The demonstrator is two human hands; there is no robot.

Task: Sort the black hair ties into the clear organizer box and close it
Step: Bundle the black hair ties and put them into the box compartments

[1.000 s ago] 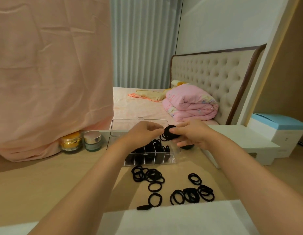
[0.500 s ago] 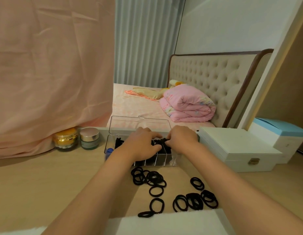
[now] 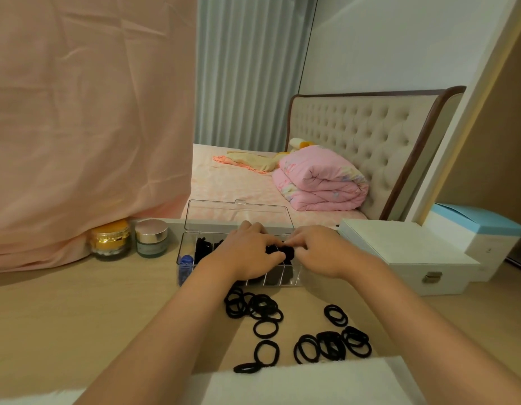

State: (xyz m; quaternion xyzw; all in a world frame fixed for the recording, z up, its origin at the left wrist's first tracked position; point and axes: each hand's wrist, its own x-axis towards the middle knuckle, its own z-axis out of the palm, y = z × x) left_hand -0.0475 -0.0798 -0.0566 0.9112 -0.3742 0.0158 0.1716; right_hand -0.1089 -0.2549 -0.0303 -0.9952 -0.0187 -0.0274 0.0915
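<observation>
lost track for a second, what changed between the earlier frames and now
The left hand and right hand came down from above the clear organizer box into it. They carried down the bundle of hair ties, which they still hold, now low toward the box's right side. Nothing was let go. The lid stays open, and the loose hair ties on the table have not moved.

Dim-ish warm indoor light, soft and even. Faint shadows under the forearms on the worktop (image 3: 63, 317). No harsh glare, just slight sheen on the clear organizer box (image 3: 239, 214) lid. Mushy detail; hard to separate the black hair ties (image 3: 279, 252) between left hand (image 3: 247, 252) and right hand (image 3: 314, 249). Heavy wide-angle bending near the edges.
</observation>
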